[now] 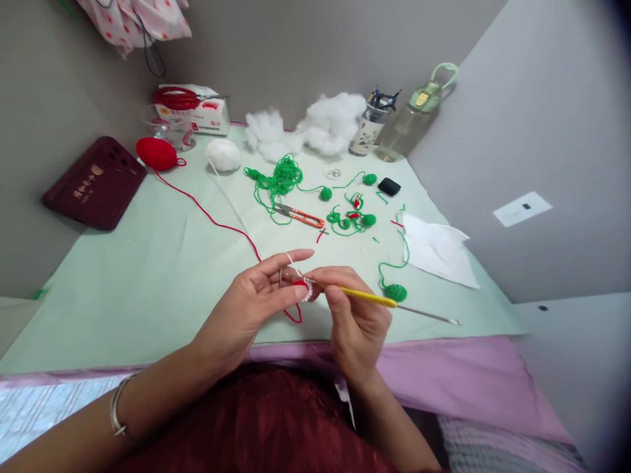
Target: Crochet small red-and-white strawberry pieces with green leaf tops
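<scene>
My left hand (pixel 246 305) pinches a small red and white crochet piece (pixel 306 289) between thumb and fingers, its index finger stretched out with white yarn over it. In my right hand (pixel 357 318) is a yellow-handled crochet hook (pixel 367 295), its working tip at the piece and its other metal end pointing right. Red yarn (pixel 211 220) runs from a red ball (pixel 156 154) to the piece, with a loop hanging below. White yarn leads back to a white ball (pixel 223 155).
Orange snips (pixel 303 217), tangled green yarn (pixel 283 177) and small green crochet balls (pixel 395 292) lie beyond my hands. White stuffing (pixel 332 125), a pen cup (pixel 366 131) and a bottle (pixel 411 118) stand behind. A maroon device (pixel 96 184) leans left; white tissue (pixel 436 249) lies right.
</scene>
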The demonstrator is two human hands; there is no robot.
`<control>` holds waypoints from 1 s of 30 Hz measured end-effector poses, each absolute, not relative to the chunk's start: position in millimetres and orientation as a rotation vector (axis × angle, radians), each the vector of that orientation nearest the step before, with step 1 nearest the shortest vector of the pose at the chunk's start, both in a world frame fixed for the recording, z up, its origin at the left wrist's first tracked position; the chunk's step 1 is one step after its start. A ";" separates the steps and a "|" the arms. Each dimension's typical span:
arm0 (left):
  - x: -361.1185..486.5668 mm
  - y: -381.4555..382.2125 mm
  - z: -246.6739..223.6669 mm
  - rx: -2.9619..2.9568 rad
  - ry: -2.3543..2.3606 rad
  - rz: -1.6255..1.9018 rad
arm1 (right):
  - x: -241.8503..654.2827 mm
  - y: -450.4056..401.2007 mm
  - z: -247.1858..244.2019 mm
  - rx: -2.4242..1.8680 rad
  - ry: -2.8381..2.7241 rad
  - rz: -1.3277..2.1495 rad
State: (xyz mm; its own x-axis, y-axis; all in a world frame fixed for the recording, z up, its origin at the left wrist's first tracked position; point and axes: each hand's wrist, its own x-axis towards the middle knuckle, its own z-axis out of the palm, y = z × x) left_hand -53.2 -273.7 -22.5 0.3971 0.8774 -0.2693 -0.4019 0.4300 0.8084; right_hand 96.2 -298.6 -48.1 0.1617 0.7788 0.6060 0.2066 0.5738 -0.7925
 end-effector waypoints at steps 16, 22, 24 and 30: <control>-54.4 -269.8 -24.4 0.759 0.795 0.907 | 102.1 -296.0 -46.5 -0.904 -1.208 0.737; -58.3 -270.1 -21.6 0.817 0.843 0.910 | 106.8 -297.3 -49.4 -0.811 -1.061 0.964; -59.1 -269.6 -21.3 0.818 0.843 0.901 | 108.0 -298.9 -48.1 -0.823 -1.093 0.918; -57.7 -270.7 -24.4 0.900 0.875 0.963 | 105.5 -306.6 -47.9 -0.937 -1.552 0.314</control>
